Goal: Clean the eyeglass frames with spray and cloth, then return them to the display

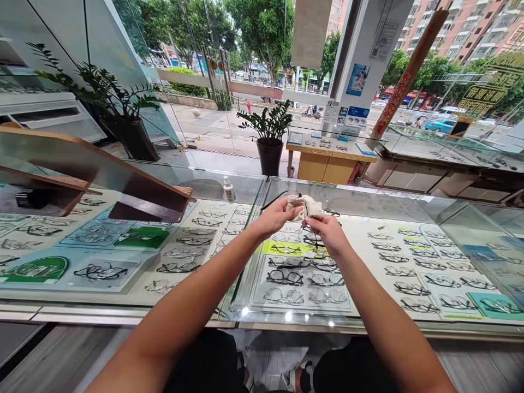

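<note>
Above the glass counter, both my hands are closed around a pair of eyeglasses point(275, 201) with dark temples and a cream cloth point(313, 207). My left hand point(275, 217) pinches the cloth against the glasses, and one dark temple sticks out to the left above it. My right hand point(328, 233) grips the lower right side of the glasses near the cloth, and a thin dark part hangs down beside its fingers. The cloth hides most of the lenses.
Rows of eyeglasses point(285, 277) lie inside the glass display counter point(254, 218). A small white bottle point(228, 189) stands on the counter to the left, beside a slanted wooden-edged mirror or stand point(151, 188). Beyond are a potted plant point(269, 155) and a wooden cabinet point(327, 166).
</note>
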The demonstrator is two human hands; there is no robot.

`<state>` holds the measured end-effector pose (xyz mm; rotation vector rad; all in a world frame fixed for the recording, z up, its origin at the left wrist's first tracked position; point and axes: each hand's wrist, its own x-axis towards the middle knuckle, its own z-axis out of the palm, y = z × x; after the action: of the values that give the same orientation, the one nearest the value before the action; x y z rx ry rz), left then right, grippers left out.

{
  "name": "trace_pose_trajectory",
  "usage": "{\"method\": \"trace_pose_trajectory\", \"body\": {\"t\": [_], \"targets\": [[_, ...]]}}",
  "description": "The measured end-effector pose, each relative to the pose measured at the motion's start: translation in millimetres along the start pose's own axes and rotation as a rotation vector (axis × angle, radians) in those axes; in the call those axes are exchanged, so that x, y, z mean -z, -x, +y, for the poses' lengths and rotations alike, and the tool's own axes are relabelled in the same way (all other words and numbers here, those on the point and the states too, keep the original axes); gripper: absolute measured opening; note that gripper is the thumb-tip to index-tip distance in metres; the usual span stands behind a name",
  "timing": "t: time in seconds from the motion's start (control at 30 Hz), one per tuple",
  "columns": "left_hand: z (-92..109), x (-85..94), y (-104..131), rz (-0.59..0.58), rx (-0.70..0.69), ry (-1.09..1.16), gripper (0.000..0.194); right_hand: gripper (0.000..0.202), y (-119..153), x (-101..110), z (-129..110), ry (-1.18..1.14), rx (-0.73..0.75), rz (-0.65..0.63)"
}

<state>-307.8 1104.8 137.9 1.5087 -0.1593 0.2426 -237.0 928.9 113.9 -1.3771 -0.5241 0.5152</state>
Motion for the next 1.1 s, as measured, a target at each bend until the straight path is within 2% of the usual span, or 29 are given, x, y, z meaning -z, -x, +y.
{"method": "trace_pose_trajectory", "body": {"t": [0.07,0.2,0.3,0.4,0.5,0.7,0.8,0.9,1.0,1.1], "targets": [[-0.8,-3.9,0.8,0.046,-0.017,-0.040,0.052,0.030,1.2,-0.8,-0.7,0.007,0.009,-0.019],[-5.8,-13.1,0.6,0.237,-0.101,-0.114,0.055,0.029,6.2,-8.7,-2.1,0.013,0.013,-0.056],[-10.0,-10.6,-2.2,0.254,-0.113,-0.136,0.058,0.032,6.1,-11.6,-0.6,0.006,0.007,-0.034],[-14.5,-0.1,-7.2,0.199,-0.099,-0.101,0.057,0.033,1.6,-5.8,0.5,0.002,0.021,0.005],[-19.0,14.7,-13.6,0.242,-0.103,-0.032,0.054,0.031,-4.2,6.0,-2.3,-0.021,0.065,0.045],[-21.3,53.9,-24.2,0.612,-0.045,-0.028,0.050,0.032,-12.0,26.3,-13.0,-0.177,0.127,0.179],[-21.0,75.5,-23.9,0.779,-0.039,-0.195,0.040,0.037,-13.8,31.5,-15.0,-0.253,0.120,0.263],[-21.7,91.8,-18.8,0.863,-0.019,-0.565,0.031,0.042,-14.4,34.3,-16.2,-0.305,0.122,0.349],[-23.6,98.0,-13.2,0.824,0.048,-0.909,0.028,0.041,-14.6,35.5,-18.0,-0.327,0.137,0.416],[-26.7,95.8,-10.1,0.752,0.163,-1.064,0.031,0.038,-15.0,36.0,-19.2,-0.333,0.155,0.473]]}}
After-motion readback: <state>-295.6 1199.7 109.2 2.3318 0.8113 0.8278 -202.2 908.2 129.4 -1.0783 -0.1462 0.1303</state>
